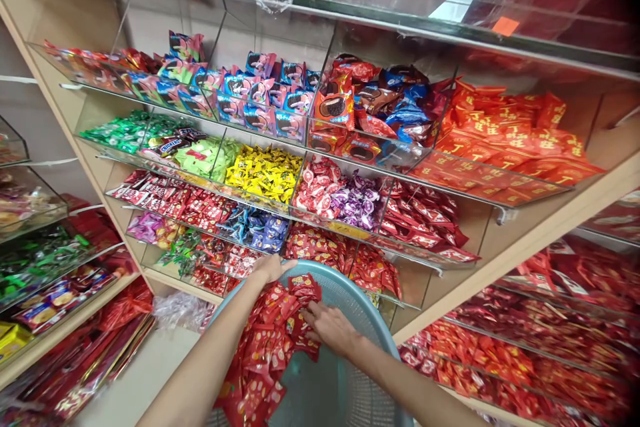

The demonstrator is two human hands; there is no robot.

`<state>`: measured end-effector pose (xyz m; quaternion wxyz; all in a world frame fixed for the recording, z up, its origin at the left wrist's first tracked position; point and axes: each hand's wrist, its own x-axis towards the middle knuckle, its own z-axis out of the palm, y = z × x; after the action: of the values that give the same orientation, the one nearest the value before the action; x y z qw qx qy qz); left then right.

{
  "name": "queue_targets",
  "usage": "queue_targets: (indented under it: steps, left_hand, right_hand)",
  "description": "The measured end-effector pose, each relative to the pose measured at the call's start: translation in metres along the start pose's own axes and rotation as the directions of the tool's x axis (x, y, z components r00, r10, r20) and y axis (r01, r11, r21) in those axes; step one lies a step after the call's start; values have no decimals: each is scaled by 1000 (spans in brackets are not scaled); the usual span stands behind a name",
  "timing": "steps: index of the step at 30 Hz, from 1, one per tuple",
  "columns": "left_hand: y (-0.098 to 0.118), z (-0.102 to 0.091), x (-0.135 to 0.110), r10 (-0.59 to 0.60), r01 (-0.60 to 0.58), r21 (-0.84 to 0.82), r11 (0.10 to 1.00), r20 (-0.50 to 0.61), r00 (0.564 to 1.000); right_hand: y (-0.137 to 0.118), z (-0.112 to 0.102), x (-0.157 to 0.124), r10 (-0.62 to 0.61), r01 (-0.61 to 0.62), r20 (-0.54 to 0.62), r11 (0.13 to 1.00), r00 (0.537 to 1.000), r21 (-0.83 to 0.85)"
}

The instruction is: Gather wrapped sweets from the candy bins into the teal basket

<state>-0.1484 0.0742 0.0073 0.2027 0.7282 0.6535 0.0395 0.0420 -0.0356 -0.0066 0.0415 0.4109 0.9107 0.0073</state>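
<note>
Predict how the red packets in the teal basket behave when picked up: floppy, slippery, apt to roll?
The red packets likely flex, since they look thin-wrapped and creased. They may slide over one another, being loosely overlapped in the teal basket. Rolling seems unlikely, given their flattish shapes.

1. Basket (367, 307) is showing teal, mesh pattern on its side.
2. Packets inside (260, 353) are showing red, scattered with pale and orange-yellow spots.
3. Large packets at upper right (510, 127) are showing orange-red with gold characters.
4. Small sweets mid-shelf (263, 173) are showing yellow with dark marks.
5. Twist-wrapped sweets (357, 203) are showing purple and white; neighbours (320, 180), red-pink and white.
6. Cookie packs (260, 117) are mixing blue, pink and lilac.
7. Foil sweets at left (123, 130) are showing green.
8. Shelf frame (525, 240) is showing pale tan.
9. Tag (505, 27) is showing plain orange.
</note>
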Motion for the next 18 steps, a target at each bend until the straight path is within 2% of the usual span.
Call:
queue_targets:
  steps: [9,15,18]
  left_hand:
    - [-3,3,2,10,-10,1,1000,-4,1000]
    - [-4,4,4,9,-9,0,1000,-9,1000]
    - [-4,5,5,23,-23,7,1000,-12,1000]
  right_hand:
    - [-4,2,4,51,-51,-10,998,999,49]
    - [6,7,-9,88,-94,34,942,996,321]
    - [8,8,-11,110,-119,47,911,993,396]
